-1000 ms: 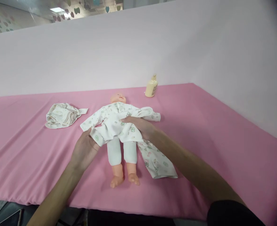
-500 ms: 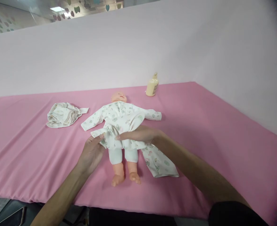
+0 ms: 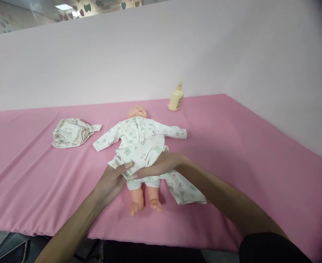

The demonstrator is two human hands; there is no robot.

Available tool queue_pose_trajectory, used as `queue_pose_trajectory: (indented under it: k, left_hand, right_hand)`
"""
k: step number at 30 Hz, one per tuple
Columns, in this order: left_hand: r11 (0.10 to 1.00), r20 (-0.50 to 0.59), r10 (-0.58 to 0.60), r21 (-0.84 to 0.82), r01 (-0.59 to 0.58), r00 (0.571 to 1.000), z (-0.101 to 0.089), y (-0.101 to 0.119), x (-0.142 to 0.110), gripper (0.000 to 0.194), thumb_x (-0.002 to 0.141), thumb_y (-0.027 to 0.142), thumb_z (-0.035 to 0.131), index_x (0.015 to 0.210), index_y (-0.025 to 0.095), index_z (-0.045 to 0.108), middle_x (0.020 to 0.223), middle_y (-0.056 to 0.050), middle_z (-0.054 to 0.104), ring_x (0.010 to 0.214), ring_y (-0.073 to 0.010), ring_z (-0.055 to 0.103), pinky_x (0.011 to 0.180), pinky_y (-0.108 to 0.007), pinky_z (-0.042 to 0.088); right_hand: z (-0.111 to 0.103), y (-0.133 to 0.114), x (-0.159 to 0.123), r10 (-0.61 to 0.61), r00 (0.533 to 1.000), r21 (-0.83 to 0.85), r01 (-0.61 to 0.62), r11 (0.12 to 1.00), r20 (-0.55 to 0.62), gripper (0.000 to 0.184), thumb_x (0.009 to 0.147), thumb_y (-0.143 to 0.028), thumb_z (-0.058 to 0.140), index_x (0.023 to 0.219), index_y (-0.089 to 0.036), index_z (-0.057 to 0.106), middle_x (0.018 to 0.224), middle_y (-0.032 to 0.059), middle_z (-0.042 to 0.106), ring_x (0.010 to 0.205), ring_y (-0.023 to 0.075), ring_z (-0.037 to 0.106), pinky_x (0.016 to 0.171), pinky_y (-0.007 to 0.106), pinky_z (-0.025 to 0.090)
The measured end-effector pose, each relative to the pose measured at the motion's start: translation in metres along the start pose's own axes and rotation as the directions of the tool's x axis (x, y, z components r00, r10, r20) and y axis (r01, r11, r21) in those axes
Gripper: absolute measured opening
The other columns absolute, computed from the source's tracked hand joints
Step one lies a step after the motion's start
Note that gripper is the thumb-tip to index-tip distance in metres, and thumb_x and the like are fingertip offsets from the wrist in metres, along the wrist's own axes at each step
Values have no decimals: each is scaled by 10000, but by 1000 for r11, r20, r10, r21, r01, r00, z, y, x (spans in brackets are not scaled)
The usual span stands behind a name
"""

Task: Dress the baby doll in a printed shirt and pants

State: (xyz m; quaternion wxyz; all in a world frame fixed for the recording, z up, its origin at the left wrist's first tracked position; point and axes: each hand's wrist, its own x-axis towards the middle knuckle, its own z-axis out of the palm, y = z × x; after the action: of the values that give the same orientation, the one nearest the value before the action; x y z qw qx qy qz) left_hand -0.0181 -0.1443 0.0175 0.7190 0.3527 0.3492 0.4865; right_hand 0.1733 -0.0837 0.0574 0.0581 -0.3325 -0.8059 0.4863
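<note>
A baby doll (image 3: 137,111) lies on its back, head toward the wall and bare feet toward me. It wears a white printed long-sleeved top (image 3: 130,130). Across its belly and thighs are white printed baby pants (image 3: 141,151), bunched up, with one leg spread flat at the right of the doll's legs. My left hand (image 3: 112,184) is closed on the gathered pant leg, thumb on top. From the right, my right hand (image 3: 163,165) reaches into the same folds, its fingers closed on the cloth near my left fingertips; some fingers are hidden beneath.
A crumpled white printed cloth (image 3: 72,133) lies left of the doll. A pale yellow pump bottle (image 3: 176,98) stands by the back wall (image 3: 95,65). Pink fabric (image 3: 240,157) covers the table. Below its front edge, a phone (image 3: 15,252) lies at lower left.
Both hands have drawn closer together and toward me. My right hand has slid down from the doll's belly, and the pant leg is more bunched, covering more of the doll's thighs.
</note>
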Motion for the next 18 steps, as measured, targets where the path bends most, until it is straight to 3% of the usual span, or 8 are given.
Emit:
queue_pose_trajectory:
  k: [3,5,10,14,18]
  left_hand:
    - [999,-18,50,15,-50,999,3,0,-2,327,853,180,685,1176,132,699,1064,-105,743,998,-223,681,879,-311,515]
    - [997,-37,70,-28,-72,997,2,1,-2,302,857,171,663,1152,126,708,1054,-100,746,974,-215,686,840,-287,523]
    - [962,-68,-5,-272,-13,998,0,8,-1,222,871,180,596,1035,116,732,1012,-73,755,870,-170,700,759,-243,553]
    - [917,-95,-61,-398,18,994,0,12,-2,233,903,192,542,1026,117,725,1000,-58,758,887,-169,708,814,-258,570]
    - [914,-99,-67,-406,21,993,-2,12,-4,195,909,197,548,970,136,723,945,-32,755,848,-164,708,776,-253,573]
  right_hand:
    - [-5,-4,-5,-48,996,42,46,998,70,434,829,-574,665,1076,-221,718,1164,39,706,1169,274,602,1007,391,473]
    - [-12,-6,-11,-88,995,98,83,992,52,398,841,-540,671,1073,-218,711,1169,34,700,1176,260,598,1012,368,466]
    - [-23,-5,-16,-35,995,221,55,974,-92,379,835,-526,677,1011,-191,676,1125,59,683,1112,241,608,939,366,496]
    - [-18,-9,-15,-37,972,179,80,981,-231,345,831,-546,675,929,-215,662,973,44,662,935,211,612,793,329,497]
    - [-21,-14,-27,-1,914,128,58,990,-406,424,835,-580,654,710,-205,499,679,-19,468,615,124,444,540,264,350]
